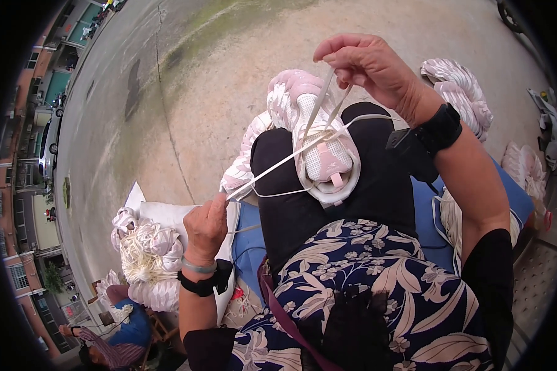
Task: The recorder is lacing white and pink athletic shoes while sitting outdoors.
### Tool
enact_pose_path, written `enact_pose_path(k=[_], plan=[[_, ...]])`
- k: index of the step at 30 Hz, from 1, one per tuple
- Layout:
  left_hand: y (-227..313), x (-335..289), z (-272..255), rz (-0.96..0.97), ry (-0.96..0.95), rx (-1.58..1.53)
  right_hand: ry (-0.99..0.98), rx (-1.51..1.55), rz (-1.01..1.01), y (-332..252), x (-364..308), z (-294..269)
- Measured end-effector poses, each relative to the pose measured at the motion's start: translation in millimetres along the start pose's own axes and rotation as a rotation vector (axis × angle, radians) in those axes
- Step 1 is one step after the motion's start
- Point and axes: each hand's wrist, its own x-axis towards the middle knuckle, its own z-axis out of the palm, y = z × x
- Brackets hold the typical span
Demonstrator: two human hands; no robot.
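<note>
A pink and white sneaker [324,176] rests between my black-trousered thighs, its heel opening toward me and its pink tongue showing. White flat shoelace [278,162] runs from its eyelets to both hands. Low on the left, my left hand [205,229] is closed in a fist around one stretch of lace, pulled taut across the shoe. My right hand [377,74] is raised beyond the shoe's right side, its thumb and fingers pinching lace strands that rise from the eyelets. Another loop of lace trails over my right thigh. Both wrists wear black bands.
Bundled pink and white sneakers [287,93] lie just beyond my knees, with more shoes [457,93] at the right. A heap of cream laces [148,250] sits among shoes at the left. Another person [121,328] sits at the lower left. Concrete ground [204,80] stretches ahead.
</note>
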Motion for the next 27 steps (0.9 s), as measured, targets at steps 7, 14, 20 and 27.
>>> enact_pose_path(k=[7,14,20,27], plan=[[-41,-40,14,-0.200,0.000,0.021,0.087,-0.555,0.174,-64,-78,-81],[-68,-83,9,-0.355,-0.143,0.188,0.186,-0.929,0.247,-22,-176,-145],[-83,-109,-10,-0.485,-0.162,0.195,0.356,-1.079,0.126,37,-223,-170],[-98,-130,-38,-0.605,-0.262,0.201,0.422,-1.156,0.017,61,-234,-166]])
